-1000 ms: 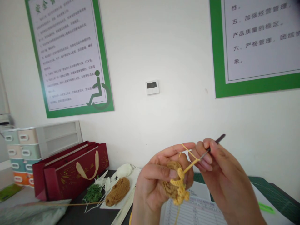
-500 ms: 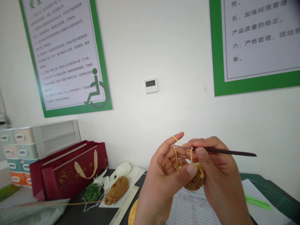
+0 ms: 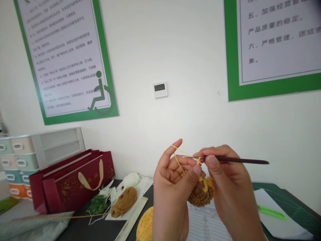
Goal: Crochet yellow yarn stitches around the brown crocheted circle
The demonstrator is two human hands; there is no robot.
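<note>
My right hand (image 3: 225, 174) grips a crochet hook (image 3: 238, 160) with a dark handle, its thin metal tip pointing left. Yellow yarn (image 3: 178, 162) loops round the raised index finger of my left hand (image 3: 175, 177) and runs to the hook. Between its thumb and fingers my left hand pinches a round crochet piece (image 3: 201, 194), brown with a yellow edge, which hangs just below the hook. A yellow loop sits on the hook's shaft near my right fingertips. Part of the piece is hidden behind my left thumb and right hand.
Left of my hands lie a yellow yarn ball (image 3: 145, 226), a ruler (image 3: 131, 219), brown yarn (image 3: 124, 202) and green yarn (image 3: 97, 205). Behind them stand a red gift bag (image 3: 72, 184) and drawers (image 3: 18, 164). A green cutter (image 3: 272, 212) lies on paper at right, by a cutting mat (image 3: 288, 204).
Both hands have shifted slightly left. My left index finger has swung left, away from the hook tip, and more of the crochet piece shows. The yellow yarn ball is more visible.
</note>
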